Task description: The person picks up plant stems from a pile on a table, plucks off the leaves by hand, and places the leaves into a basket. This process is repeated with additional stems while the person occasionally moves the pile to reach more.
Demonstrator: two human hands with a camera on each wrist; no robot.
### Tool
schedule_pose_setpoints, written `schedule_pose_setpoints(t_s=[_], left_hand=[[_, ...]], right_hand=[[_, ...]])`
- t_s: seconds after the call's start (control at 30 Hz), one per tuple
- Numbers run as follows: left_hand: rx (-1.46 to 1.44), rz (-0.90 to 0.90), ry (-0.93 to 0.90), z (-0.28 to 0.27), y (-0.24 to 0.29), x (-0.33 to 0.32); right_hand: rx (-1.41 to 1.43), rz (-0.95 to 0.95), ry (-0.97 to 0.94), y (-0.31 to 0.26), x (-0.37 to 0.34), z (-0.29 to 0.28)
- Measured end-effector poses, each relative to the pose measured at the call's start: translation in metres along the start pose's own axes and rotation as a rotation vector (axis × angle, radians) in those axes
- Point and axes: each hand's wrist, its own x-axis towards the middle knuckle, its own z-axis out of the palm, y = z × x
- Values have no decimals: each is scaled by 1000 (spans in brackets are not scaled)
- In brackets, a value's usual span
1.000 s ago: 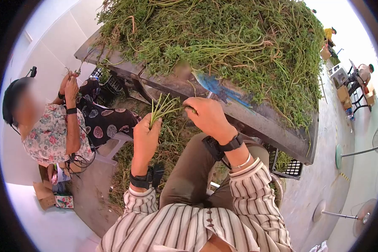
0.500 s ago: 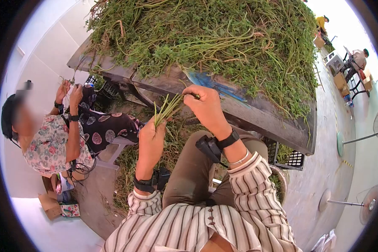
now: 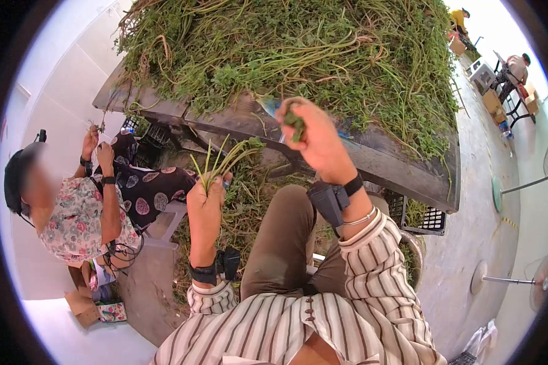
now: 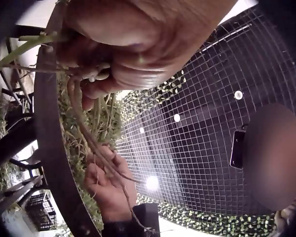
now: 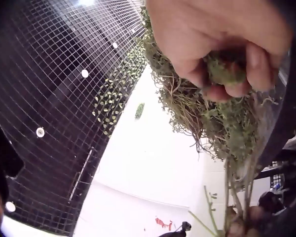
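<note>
Head view: the left hand (image 3: 204, 210) pinches a bunch of stems (image 3: 215, 171) beside the table (image 3: 396, 167); the right hand (image 3: 318, 137) grips leafy bits (image 3: 295, 123). The large heap (image 3: 286, 52) on the table, cut off above, suggests much work remains; what is finished cannot be told.

Left wrist: fingers (image 4: 138, 79) hide part of the bunch.

Right wrist: shadow obscures the leafy bits.

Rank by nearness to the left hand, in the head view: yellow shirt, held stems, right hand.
1. Held stems: gripped in the left hand.
2. Right hand: off to the right.
3. Yellow shirt: background, upper right.
</note>
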Motion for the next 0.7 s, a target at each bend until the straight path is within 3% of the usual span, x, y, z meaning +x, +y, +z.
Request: schedule_pose_setpoints(t_s=[0.07, 0.13, 0.17, 0.2, 0.27, 0.3, 0.37, 0.53, 0.6, 0.67, 0.7], left_hand=[[-6, -4, -6, 1, 3, 0], [-7, -11, -9, 2, 5, 0], [-17, -14, -9, 2, 6, 0], [-28, -17, -10, 2, 7, 0], [-32, -11, -20, 3, 3, 1], [-37, -4, -29, 3, 2, 1], [-39, -31, -27, 4, 7, 1], [-47, -50, -39, 6, 4, 1], [-33, 40, -103, 10, 2, 2], [-48, 10, -54, 1, 2, 3], [-63, -21, -7, -2, 2, 2]], right_hand=[[-61, 64, -71, 5, 1, -2], [-344, -28, -140, 11, -1, 2], [-492, 27, -112, 10, -3, 2], [-489, 27, -112, 14, -2, 2], [-824, -361, -228, 23, 1, 3], [-822, -362, -227, 23, -1, 4], [-944, -139, -188, 21, -6, 7], [-1081, -354, -105, 21, -8, 11], [-1140, -412, -48, 21, -5, 8], [-1149, -652, 146, 18, 4, -6], [-809, -478, 192, 6, 3, -9]])
